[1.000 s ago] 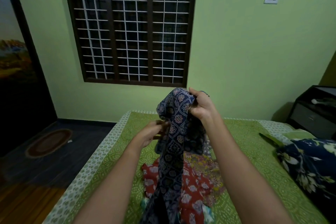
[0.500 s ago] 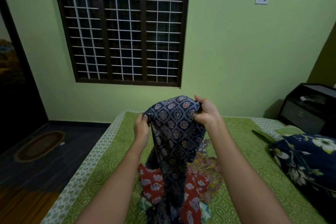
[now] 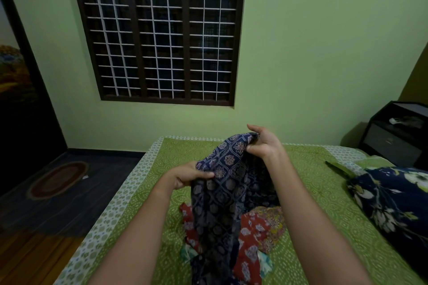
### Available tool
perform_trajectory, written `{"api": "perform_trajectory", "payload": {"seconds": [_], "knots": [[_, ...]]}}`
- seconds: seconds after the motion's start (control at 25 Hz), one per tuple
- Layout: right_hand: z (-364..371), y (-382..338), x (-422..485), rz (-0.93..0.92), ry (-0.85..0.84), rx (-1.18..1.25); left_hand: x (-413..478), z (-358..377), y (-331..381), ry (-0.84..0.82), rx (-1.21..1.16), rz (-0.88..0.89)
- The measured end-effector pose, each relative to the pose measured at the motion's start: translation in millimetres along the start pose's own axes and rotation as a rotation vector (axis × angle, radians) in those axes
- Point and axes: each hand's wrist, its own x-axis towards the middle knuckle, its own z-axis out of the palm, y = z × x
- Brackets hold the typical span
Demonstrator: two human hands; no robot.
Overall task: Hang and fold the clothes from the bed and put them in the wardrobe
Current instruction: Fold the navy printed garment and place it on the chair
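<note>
With fingers (image 3: 205,174) of left hand (image 3: 183,177) and right hand (image 3: 264,147) pinching the navy printed garment (image 3: 229,162), probably best sliding to 2 corners, shaking it flat.

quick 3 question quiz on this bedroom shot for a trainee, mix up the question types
1. True or false: the left hand and the right hand both grip the navy patterned garment.
2. Which hand is held higher? A. left B. right C. they are level
3. Fill in: the red floral garment lies on the ____ bedspread.
Key: 1 true; 2 B; 3 green.
</note>
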Motion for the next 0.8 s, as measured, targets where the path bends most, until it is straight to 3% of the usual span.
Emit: {"api": "perform_trajectory", "payload": {"seconds": [0.16, 0.28, 0.4, 0.48, 0.6, 0.68, 0.8], "knots": [[-11.2, -10.4, 16.2, 0.039, 0.041, 0.007, 9.2, 0.7, 6.6, 0.392, -0.041, 0.131], [-14.6, -10.1, 26.4, -0.014, 0.081, 0.003, 6.1, 2.2, 12.9, 0.596, -0.35, 0.166], [-4.8, 0.7, 23.6, -0.043, -0.06, 0.047, -9.4, 16.0, 13.9, 0.421, -0.542, 0.006], [0.7, 13.9, 25.5, -0.022, -0.162, -0.019, -20.9, 33.1, 9.4, 0.287, -0.396, -0.084], [-4.2, 28.8, 34.5, -0.011, -0.26, -0.197, -27.9, 34.5, 0.1, 0.149, -0.218, -0.018], [-14.4, 31.3, 43.9, -0.027, -0.237, -0.33, -25.8, 20.5, 2.7, 0.033, -0.196, -0.011], [-39.0, 35.0, 48.7, -0.049, -0.155, -0.523, -18.2, 4.0, 10.4, 0.046, -0.34, 0.038]]}}
